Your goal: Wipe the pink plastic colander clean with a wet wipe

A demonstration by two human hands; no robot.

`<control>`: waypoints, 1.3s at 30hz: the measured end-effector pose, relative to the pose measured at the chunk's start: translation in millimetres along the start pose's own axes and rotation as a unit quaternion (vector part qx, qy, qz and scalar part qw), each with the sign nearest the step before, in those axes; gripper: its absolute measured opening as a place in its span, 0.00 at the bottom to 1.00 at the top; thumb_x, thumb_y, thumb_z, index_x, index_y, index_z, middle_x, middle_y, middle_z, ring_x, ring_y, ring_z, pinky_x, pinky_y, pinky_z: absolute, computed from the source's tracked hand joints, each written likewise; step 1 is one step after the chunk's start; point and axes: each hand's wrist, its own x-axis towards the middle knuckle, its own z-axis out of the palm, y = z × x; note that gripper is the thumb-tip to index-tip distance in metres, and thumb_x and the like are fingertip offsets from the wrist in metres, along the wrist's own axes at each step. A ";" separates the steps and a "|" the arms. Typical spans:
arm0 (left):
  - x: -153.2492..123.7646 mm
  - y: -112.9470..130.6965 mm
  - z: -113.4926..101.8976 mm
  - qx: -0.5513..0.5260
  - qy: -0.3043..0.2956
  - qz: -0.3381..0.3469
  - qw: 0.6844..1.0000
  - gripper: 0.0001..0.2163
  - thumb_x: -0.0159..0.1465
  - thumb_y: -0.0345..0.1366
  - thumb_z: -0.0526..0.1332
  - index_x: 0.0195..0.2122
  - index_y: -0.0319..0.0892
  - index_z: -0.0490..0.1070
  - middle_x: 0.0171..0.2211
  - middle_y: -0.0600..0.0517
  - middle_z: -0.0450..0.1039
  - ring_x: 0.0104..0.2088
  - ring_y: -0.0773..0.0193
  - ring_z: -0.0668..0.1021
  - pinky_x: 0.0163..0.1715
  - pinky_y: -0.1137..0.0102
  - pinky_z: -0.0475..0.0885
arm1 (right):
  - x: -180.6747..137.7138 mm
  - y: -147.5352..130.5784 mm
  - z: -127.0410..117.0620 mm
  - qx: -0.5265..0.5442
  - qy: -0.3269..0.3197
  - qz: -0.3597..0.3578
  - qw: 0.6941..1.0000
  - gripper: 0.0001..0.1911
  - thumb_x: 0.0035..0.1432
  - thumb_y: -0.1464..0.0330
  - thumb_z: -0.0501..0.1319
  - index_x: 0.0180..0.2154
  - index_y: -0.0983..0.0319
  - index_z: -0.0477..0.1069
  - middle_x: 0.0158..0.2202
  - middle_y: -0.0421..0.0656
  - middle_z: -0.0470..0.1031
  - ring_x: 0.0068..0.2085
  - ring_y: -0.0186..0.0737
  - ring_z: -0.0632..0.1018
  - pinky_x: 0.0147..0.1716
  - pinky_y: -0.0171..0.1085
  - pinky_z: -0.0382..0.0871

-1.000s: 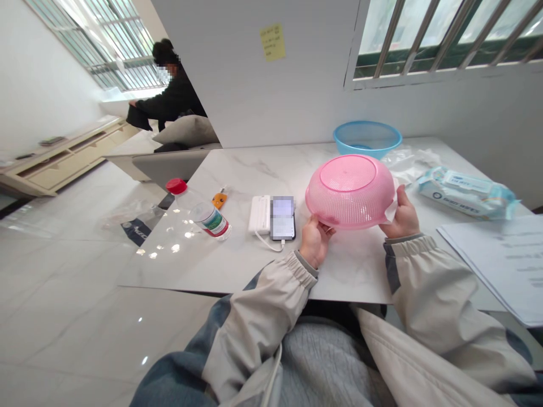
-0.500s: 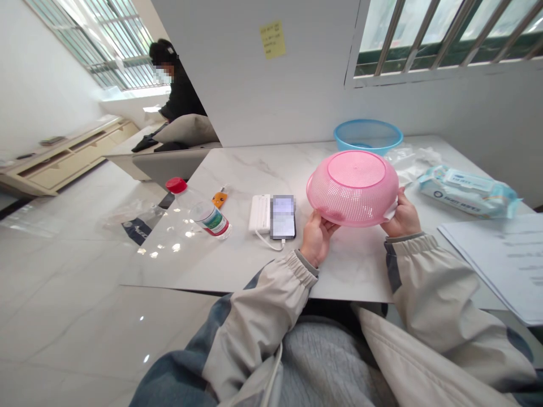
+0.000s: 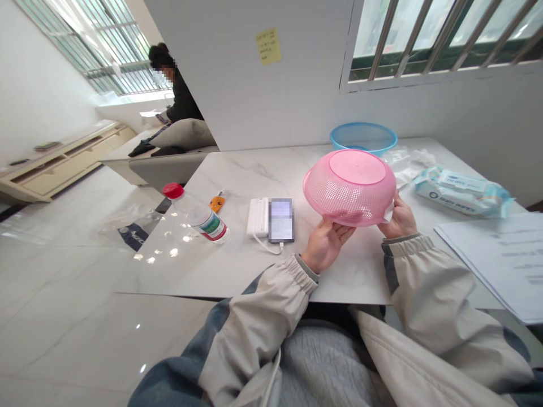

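Pink plastic colander [image 3: 350,189] held inverted above the tabletop [image 3: 237,265], between both hands, round, no long axis.
L hand [image 3: 326,244]: fingers spread under near rim, cradling, clench can't be told. R hand [image 3: 399,219]: grasping right rim w/ white tissue [image 3: 387,213] pressed between; domed base up — tilted slightly toward L side.

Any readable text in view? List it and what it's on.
Nothing reads with certainty.
Wet wipes pack: blue print, too blurred.
Yellow sticky note: handwriting, too small.
Papers: printed lines, too blurred.
Water bottle label: too small.
Dark label on plastic bag: white letters, too blurred.
Phone screen: pixelated, unreadable.
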 end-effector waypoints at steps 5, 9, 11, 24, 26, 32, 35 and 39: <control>6.1 0.3 -6.0 0.015 0.066 0.034 0.997 0.19 0.78 0.48 0.53 0.50 0.41 0.78 0.49 0.41 0.84 0.54 0.52 0.84 0.66 0.52 0.69 | 2.5 -2.2 -1.6 -0.015 0.024 -0.003 1.000 0.25 0.80 0.61 0.44 0.59 0.60 0.76 0.37 0.43 0.88 0.38 0.36 0.88 0.54 0.34 0.80; 8.7 2.3 -8.7 0.023 0.107 0.044 0.993 0.22 0.78 0.51 0.50 0.50 0.40 0.78 0.46 0.41 0.85 0.51 0.52 0.84 0.63 0.52 0.71 | 7.0 -6.1 -7.4 -0.016 0.030 0.005 0.999 0.24 0.80 0.61 0.44 0.58 0.59 0.77 0.37 0.44 0.88 0.37 0.37 0.88 0.52 0.35 0.81; 9.8 2.9 -8.9 0.019 0.122 0.049 0.991 0.25 0.78 0.53 0.48 0.49 0.41 0.78 0.44 0.41 0.85 0.52 0.52 0.84 0.63 0.53 0.71 | 7.7 -6.2 -8.4 -0.010 0.022 0.002 1.000 0.24 0.80 0.62 0.45 0.59 0.59 0.76 0.38 0.45 0.88 0.38 0.37 0.89 0.53 0.35 0.80; -0.5 -9.4 -2.0 -0.006 -0.009 -0.022 1.000 0.10 0.71 0.41 0.67 0.47 0.41 0.78 0.53 0.42 0.82 0.59 0.52 0.81 0.70 0.52 0.64 | 2.4 4.6 -0.2 0.009 0.016 -0.010 1.000 0.26 0.80 0.61 0.43 0.61 0.59 0.75 0.41 0.44 0.88 0.38 0.35 0.88 0.51 0.34 0.81; 0.8 -10.3 -2.5 0.009 0.010 -0.003 1.000 0.10 0.71 0.42 0.67 0.45 0.40 0.77 0.51 0.42 0.82 0.55 0.53 0.83 0.66 0.53 0.68 | 1.9 5.8 -0.7 0.003 0.019 -0.011 1.000 0.25 0.80 0.61 0.43 0.59 0.61 0.76 0.38 0.44 0.88 0.39 0.35 0.88 0.52 0.33 0.80; 7.7 -6.2 -8.3 0.064 0.098 0.059 0.991 0.13 0.72 0.48 0.65 0.42 0.42 0.74 0.43 0.47 0.81 0.41 0.61 0.82 0.35 0.70 0.73 | 5.1 3.3 -9.1 -0.013 0.012 -0.013 1.000 0.23 0.80 0.61 0.46 0.54 0.58 0.79 0.36 0.41 0.88 0.38 0.35 0.88 0.51 0.33 0.82; 10.2 -3.5 -11.2 0.070 0.131 0.061 0.987 0.15 0.71 0.50 0.66 0.42 0.43 0.74 0.40 0.48 0.81 0.37 0.64 0.81 0.26 0.74 0.64 | 8.5 1.0 -13.9 -0.034 0.008 -0.019 0.999 0.23 0.80 0.61 0.46 0.53 0.57 0.79 0.38 0.40 0.88 0.39 0.35 0.88 0.51 0.35 0.82; 11.0 -1.8 -12.7 0.060 0.144 0.059 0.986 0.14 0.72 0.50 0.65 0.43 0.43 0.75 0.41 0.49 0.81 0.38 0.64 0.81 0.26 0.74 0.62 | 13.4 1.5 -18.9 -0.034 0.005 -0.022 0.999 0.21 0.79 0.63 0.48 0.53 0.57 0.79 0.38 0.40 0.88 0.39 0.34 0.88 0.52 0.36 0.82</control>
